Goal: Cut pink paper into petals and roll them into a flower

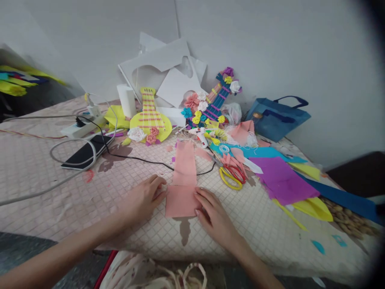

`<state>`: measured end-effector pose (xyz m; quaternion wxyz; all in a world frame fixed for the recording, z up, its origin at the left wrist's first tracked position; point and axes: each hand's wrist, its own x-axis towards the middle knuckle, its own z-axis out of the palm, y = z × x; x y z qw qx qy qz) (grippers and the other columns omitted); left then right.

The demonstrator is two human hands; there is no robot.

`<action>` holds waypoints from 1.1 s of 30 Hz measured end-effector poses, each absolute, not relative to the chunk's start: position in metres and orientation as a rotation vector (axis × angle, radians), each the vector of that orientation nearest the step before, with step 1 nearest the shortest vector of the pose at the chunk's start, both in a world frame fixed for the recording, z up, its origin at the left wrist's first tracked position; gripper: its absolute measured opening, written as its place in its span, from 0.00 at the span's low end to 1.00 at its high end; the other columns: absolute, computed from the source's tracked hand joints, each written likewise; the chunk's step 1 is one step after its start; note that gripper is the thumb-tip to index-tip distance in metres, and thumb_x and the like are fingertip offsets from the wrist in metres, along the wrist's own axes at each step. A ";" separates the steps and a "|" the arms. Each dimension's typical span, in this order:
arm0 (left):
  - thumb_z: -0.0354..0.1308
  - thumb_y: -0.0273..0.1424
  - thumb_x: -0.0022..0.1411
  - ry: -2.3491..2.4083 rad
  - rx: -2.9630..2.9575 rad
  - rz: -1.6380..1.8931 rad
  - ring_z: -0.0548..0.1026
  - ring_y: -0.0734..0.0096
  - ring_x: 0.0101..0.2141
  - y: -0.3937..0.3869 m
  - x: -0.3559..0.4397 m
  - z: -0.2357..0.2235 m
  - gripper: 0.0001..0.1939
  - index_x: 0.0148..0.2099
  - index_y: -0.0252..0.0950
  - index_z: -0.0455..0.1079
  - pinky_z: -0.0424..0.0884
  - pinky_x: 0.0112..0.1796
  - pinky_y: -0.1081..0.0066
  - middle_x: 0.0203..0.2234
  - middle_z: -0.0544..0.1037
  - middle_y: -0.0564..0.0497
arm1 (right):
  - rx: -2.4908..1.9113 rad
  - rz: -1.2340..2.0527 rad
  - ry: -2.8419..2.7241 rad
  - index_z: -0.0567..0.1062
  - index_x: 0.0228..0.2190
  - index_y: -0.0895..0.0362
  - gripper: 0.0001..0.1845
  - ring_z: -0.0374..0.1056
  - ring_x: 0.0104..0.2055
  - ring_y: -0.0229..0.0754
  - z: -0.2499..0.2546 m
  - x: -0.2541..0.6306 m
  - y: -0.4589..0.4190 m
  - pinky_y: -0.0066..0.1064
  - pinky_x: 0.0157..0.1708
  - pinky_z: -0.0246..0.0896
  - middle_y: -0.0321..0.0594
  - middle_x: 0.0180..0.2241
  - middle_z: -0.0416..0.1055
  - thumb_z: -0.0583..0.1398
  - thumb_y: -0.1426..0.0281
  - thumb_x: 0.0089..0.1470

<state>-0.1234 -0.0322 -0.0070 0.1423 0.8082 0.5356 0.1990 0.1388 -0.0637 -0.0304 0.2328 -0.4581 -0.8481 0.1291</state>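
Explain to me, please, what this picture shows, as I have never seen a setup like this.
There is no machine here: a person works with bare hands, and a camera worn on the head looks forward and down at them. The left hand is at the left edge of some pink paper, and the right hand has its fingers on the right edge. The paper lies flat on the table, not lifted. Beyond it stands a yellow paper guitar; to the right lies purple paper, with a blue bag farther back.
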 end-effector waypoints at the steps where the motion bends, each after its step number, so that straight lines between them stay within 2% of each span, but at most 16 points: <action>1: 0.45 0.36 0.64 1.570 2.316 0.534 0.73 0.67 0.32 -0.028 -0.118 -0.005 0.11 0.41 0.36 0.65 0.66 0.32 0.68 0.35 0.72 0.48 | -1.255 0.353 -2.327 0.62 0.56 0.56 0.24 0.52 0.61 0.47 -0.030 0.139 -0.063 0.48 0.58 0.53 0.47 0.58 0.59 0.52 0.72 0.57; 3: 0.47 0.37 0.62 1.621 2.305 0.449 0.71 0.69 0.28 -0.017 -0.110 0.000 0.11 0.38 0.36 0.65 0.62 0.28 0.70 0.34 0.71 0.49 | -1.246 0.353 -2.319 0.63 0.55 0.56 0.24 0.53 0.60 0.47 -0.030 0.138 -0.063 0.48 0.58 0.53 0.47 0.57 0.59 0.53 0.72 0.57; 6: 0.56 0.38 0.53 1.583 2.258 0.335 0.70 0.70 0.28 -0.002 -0.105 0.002 0.11 0.34 0.36 0.66 0.59 0.27 0.71 0.32 0.70 0.51 | -1.239 0.362 -2.311 0.64 0.55 0.56 0.24 0.53 0.60 0.47 -0.029 0.138 -0.062 0.46 0.58 0.53 0.47 0.57 0.60 0.53 0.72 0.56; 9: 0.61 0.35 0.46 1.463 2.164 0.351 0.68 0.71 0.27 0.007 -0.106 -0.001 0.10 0.28 0.35 0.65 0.58 0.27 0.73 0.27 0.70 0.53 | -1.238 0.375 -2.297 0.64 0.55 0.55 0.24 0.53 0.60 0.47 -0.032 0.138 -0.063 0.45 0.58 0.53 0.46 0.57 0.60 0.53 0.72 0.56; 13: 0.59 0.31 0.48 1.328 1.993 0.545 0.65 0.75 0.24 0.008 -0.106 -0.004 0.07 0.27 0.35 0.63 0.58 0.25 0.75 0.21 0.68 0.56 | -1.212 0.422 -2.230 0.63 0.55 0.53 0.24 0.53 0.60 0.46 -0.034 0.140 -0.064 0.43 0.58 0.54 0.45 0.57 0.59 0.53 0.71 0.57; 18: 0.59 0.31 0.51 1.029 1.963 0.604 0.64 0.77 0.24 0.011 -0.099 0.022 0.06 0.31 0.33 0.67 0.59 0.26 0.76 0.22 0.69 0.55 | -1.125 0.369 -2.125 0.62 0.55 0.55 0.27 0.53 0.58 0.49 -0.001 0.137 -0.043 0.45 0.57 0.51 0.49 0.55 0.60 0.58 0.67 0.53; 20: 0.59 0.33 0.51 0.928 1.973 0.569 0.64 0.77 0.24 0.020 -0.094 0.039 0.08 0.32 0.33 0.68 0.59 0.26 0.76 0.21 0.69 0.55 | -1.104 0.430 -2.158 0.66 0.50 0.55 0.25 0.59 0.52 0.49 0.020 0.134 -0.025 0.44 0.52 0.55 0.47 0.47 0.66 0.61 0.65 0.50; 21: 0.60 0.33 0.51 0.906 1.983 0.570 0.64 0.77 0.24 0.026 -0.091 0.047 0.09 0.33 0.33 0.69 0.59 0.25 0.76 0.21 0.69 0.55 | -1.103 0.531 -2.201 0.68 0.46 0.55 0.21 0.63 0.46 0.47 0.030 0.132 -0.015 0.40 0.46 0.59 0.44 0.41 0.69 0.61 0.65 0.49; 22: 0.60 0.34 0.51 0.885 1.988 0.583 0.64 0.77 0.24 0.033 -0.088 0.053 0.09 0.32 0.33 0.69 0.58 0.25 0.76 0.21 0.69 0.54 | -1.116 0.657 -2.230 0.71 0.39 0.56 0.13 0.64 0.37 0.42 0.038 0.131 -0.003 0.34 0.37 0.60 0.40 0.33 0.70 0.60 0.66 0.49; 23: 0.61 0.34 0.50 0.857 1.981 0.596 0.63 0.78 0.23 0.042 -0.084 0.058 0.09 0.31 0.32 0.69 0.57 0.24 0.76 0.21 0.69 0.54 | -1.126 0.767 -2.260 0.71 0.30 0.56 0.06 0.61 0.29 0.38 0.044 0.130 0.008 0.30 0.29 0.57 0.35 0.26 0.66 0.58 0.67 0.52; 24: 0.61 0.34 0.50 0.822 1.950 0.631 0.63 0.78 0.23 0.050 -0.081 0.062 0.10 0.31 0.32 0.69 0.57 0.24 0.76 0.20 0.69 0.54 | -1.129 0.833 -2.255 0.67 0.23 0.57 0.09 0.56 0.25 0.35 0.048 0.130 0.019 0.28 0.25 0.51 0.32 0.21 0.60 0.57 0.67 0.52; 26: 0.60 0.35 0.51 0.765 1.869 0.714 0.64 0.77 0.24 0.068 -0.075 0.063 0.10 0.29 0.32 0.68 0.58 0.24 0.76 0.22 0.69 0.53 | -1.086 0.934 -2.191 0.61 0.20 0.56 0.14 0.50 0.23 0.33 0.050 0.130 0.037 0.26 0.22 0.44 0.29 0.20 0.52 0.58 0.66 0.52; 28: 0.58 0.37 0.53 0.781 1.825 0.773 0.62 0.79 0.22 0.083 -0.069 0.060 0.12 0.27 0.32 0.67 0.56 0.23 0.76 0.19 0.66 0.55 | -1.024 1.024 -2.100 0.58 0.19 0.56 0.16 0.47 0.23 0.32 0.046 0.131 0.049 0.26 0.22 0.41 0.29 0.20 0.49 0.58 0.65 0.51; 31: 0.55 0.40 0.56 0.933 1.819 0.862 0.58 0.79 0.19 0.094 -0.064 0.052 0.17 0.23 0.32 0.65 0.52 0.21 0.76 0.15 0.60 0.57 | -1.019 1.099 -1.960 0.58 0.19 0.56 0.17 0.46 0.23 0.32 0.033 0.132 0.057 0.26 0.22 0.40 0.29 0.21 0.48 0.59 0.63 0.50; 33: 0.54 0.44 0.57 1.051 1.763 0.936 0.60 0.78 0.20 0.093 -0.063 0.047 0.19 0.24 0.32 0.66 0.55 0.22 0.76 0.16 0.62 0.56 | -1.060 1.095 -1.827 0.59 0.20 0.56 0.16 0.47 0.23 0.33 0.025 0.131 0.057 0.26 0.22 0.41 0.30 0.21 0.50 0.59 0.63 0.49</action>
